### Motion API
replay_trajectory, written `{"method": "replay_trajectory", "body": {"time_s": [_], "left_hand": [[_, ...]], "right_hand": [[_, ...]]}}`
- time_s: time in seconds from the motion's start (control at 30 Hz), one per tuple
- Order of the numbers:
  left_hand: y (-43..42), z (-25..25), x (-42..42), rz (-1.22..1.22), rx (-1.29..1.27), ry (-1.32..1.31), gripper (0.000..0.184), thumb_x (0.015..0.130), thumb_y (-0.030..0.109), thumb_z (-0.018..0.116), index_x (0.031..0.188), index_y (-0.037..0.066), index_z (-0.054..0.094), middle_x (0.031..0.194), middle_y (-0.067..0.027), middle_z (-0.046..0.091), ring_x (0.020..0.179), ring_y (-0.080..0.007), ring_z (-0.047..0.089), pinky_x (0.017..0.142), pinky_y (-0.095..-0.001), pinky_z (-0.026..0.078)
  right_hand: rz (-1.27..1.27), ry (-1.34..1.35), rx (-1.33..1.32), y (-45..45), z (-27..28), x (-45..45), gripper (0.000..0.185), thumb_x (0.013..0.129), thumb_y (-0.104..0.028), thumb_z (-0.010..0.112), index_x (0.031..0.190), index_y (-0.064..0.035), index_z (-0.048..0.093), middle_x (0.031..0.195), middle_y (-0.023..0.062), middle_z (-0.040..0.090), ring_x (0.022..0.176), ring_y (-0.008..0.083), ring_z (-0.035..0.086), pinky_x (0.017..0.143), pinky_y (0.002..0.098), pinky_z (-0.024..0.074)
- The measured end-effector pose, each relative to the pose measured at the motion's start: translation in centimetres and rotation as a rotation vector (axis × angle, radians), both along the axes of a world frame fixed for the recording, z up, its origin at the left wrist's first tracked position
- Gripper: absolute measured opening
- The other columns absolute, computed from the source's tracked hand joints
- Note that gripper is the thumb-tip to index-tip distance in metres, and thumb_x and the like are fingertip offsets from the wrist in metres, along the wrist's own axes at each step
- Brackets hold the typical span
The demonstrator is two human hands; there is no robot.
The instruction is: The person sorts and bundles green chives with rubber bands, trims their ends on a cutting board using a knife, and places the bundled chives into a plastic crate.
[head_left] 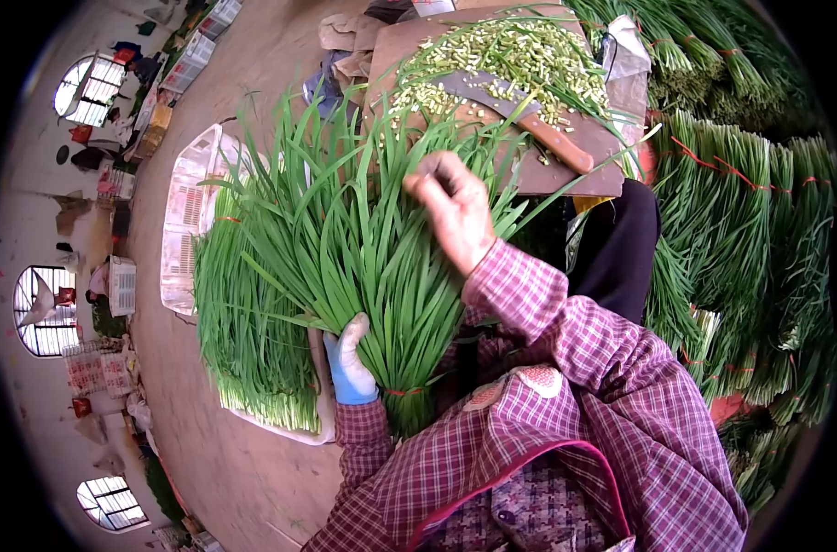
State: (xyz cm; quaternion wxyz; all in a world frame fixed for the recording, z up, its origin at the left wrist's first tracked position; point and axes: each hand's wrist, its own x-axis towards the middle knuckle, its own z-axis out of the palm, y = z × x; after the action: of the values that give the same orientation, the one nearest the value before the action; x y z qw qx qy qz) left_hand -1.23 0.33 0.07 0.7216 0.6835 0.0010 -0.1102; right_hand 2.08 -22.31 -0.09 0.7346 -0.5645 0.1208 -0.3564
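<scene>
A big bunch of garlic chives [372, 267] stands in front of my body, its flat leaves fanning upward. Low on the bunch runs a red tie [404, 392]. My left hand [351, 357], in a white and blue glove, is closed around the bunch's left side, with the thumb showing and the other fingers hidden behind leaves. Over the upper right leaves is my bare right hand [455, 210], fingers curled together. Whether a leaf is pinched in it I cannot make out.
A white plastic crate [190, 241] on the left holds tied chives [253, 317]. A knife [529, 120] lies on the brown board [437, 175] among chopped stem ends [519, 60]. Several tied bundles [722, 221] are piled at right. Crates and people line the far wall.
</scene>
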Motion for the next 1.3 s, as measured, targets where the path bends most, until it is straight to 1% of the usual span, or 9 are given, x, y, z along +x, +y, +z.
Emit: {"method": "replay_trajectory", "body": {"time_s": [0.13, 0.2, 0.33, 0.4, 0.47, 0.57, 0.83, 1.1, 1.3], "left_hand": [[0.7, -0.4, -0.1, -0.007, -0.097, 0.069, 0.045, 0.089, 0.025, 0.057, 0.122, -0.005, 0.054, 0.12, -0.0124, 0.057, 0.109, -0.02, 0.057, 0.1, -0.0324, 0.045], [1.1, -0.7, 0.1, -0.018, 0.002, 0.038, 0.046, 0.092, 0.027, 0.055, 0.123, -0.007, 0.054, 0.122, -0.0138, 0.058, 0.112, -0.0211, 0.057, 0.101, -0.0334, 0.044], [0.8, -0.7, 0.2, -0.007, 0.032, 0.033, 0.047, 0.093, 0.028, 0.053, 0.124, -0.007, 0.053, 0.124, -0.015, 0.057, 0.114, -0.0218, 0.056, 0.102, -0.0343, 0.043], [1.1, -0.9, 0.4, -0.023, 0.015, 0.047, 0.048, 0.093, 0.028, 0.053, 0.126, -0.006, 0.051, 0.123, -0.015, 0.058, 0.114, -0.0217, 0.056, 0.102, -0.0344, 0.043], [0.9, -0.5, 0.5, -0.025, 0.045, 0.013, 0.05, 0.092, 0.029, 0.054, 0.129, -0.005, 0.049, 0.123, -0.0139, 0.057, 0.114, -0.0211, 0.056, 0.103, -0.0344, 0.042], [2.6, -2.1, 1.1, 0.033, -0.292, 0.159, 0.046, 0.093, 0.022, 0.049, 0.133, 0.0, 0.044, 0.128, -0.0138, 0.055, 0.112, -0.0237, 0.057, 0.097, -0.0386, 0.047], [2.7, -1.6, 1.8, 0.085, -0.443, 0.249, 0.046, 0.091, 0.019, 0.053, 0.133, 0.002, 0.045, 0.124, -0.0125, 0.056, 0.109, -0.0243, 0.059, 0.093, -0.04, 0.052], [3.2, -2.0, 1.6, 0.055, -0.433, 0.221, 0.048, 0.092, 0.021, 0.052, 0.134, 0.0, 0.043, 0.128, -0.0152, 0.054, 0.113, -0.0271, 0.057, 0.097, -0.0419, 0.049], [4.1, -3.3, 1.8, -0.032, -0.325, 0.107, 0.05, 0.092, 0.021, 0.053, 0.135, -0.002, 0.041, 0.13, -0.0171, 0.053, 0.116, -0.0279, 0.056, 0.098, -0.0425, 0.049]], "right_hand": [[0.075, -0.019, 0.55, -6.1, 5.0, -1.9, 0.023, 0.093, -0.032, 0.059, 0.086, -0.0099, 0.061, 0.071, -0.0042, 0.053, 0.062, 0.0058, 0.051, 0.054, 0.019, 0.046], [0.162, -0.059, 0.489, -8.4, 4.0, -2.8, 0.028, 0.095, -0.036, 0.057, 0.089, -0.0098, 0.062, 0.069, -0.0046, 0.052, 0.063, 0.0053, 0.052, 0.056, 0.0199, 0.0472], [-0.037, -0.098, -0.381, -6.5, 4.7, -3.7, 0.029, 0.09, -0.032, 0.062, 0.106, -0.0075, 0.061, 0.091, 0.0029, 0.063, 0.081, 0.0142, 0.058, 0.075, 0.03, 0.0503], [0.004, 0.029, -1.058, -5.0, 5.1, -4.4, 0.037, 0.082, -0.041, 0.067, 0.107, -0.0146, 0.06, 0.101, 0.0036, 0.06, 0.106, 0.0245, 0.054, 0.1, 0.0444, 0.0389], [0.031, -0.068, -1.36, -2.7, 3.5, -4.2, 0.04, 0.079, -0.046, 0.067, 0.105, -0.0173, 0.06, 0.099, 0.0022, 0.058, 0.104, 0.0227, 0.053, 0.103, 0.0498, 0.0351], [0.179, 0.063, -1.399, -2.2, 0.0, -5.0, 0.032, 0.08, -0.046, 0.064, 0.091, -0.0165, 0.057, 0.081, 0.0013, 0.05, 0.09, 0.0218, 0.052, 0.104, 0.054, 0.033], [0.216, 0.126, -1.272, -0.9, -2.7, -9.1, 0.022, 0.081, -0.03, 0.067, 0.088, -0.0118, 0.057, 0.079, 0.0044, 0.048, 0.083, 0.0238, 0.053, 0.098, 0.0487, 0.0393], [0.239, 0.128, -1.186, -0.3, -3.2, -10.1, 0.021, 0.081, -0.028, 0.067, 0.088, -0.0106, 0.057, 0.079, 0.0055, 0.05, 0.082, 0.0249, 0.053, 0.096, 0.0461, 0.0405], [0.241, 0.189, -1.125, -1.5, -0.3, -9.4, 0.022, 0.085, -0.035, 0.063, 0.091, -0.0136, 0.06, 0.076, 0.0033, 0.057, 0.077, 0.0237, 0.056, 0.08, 0.0374, 0.044]]}}
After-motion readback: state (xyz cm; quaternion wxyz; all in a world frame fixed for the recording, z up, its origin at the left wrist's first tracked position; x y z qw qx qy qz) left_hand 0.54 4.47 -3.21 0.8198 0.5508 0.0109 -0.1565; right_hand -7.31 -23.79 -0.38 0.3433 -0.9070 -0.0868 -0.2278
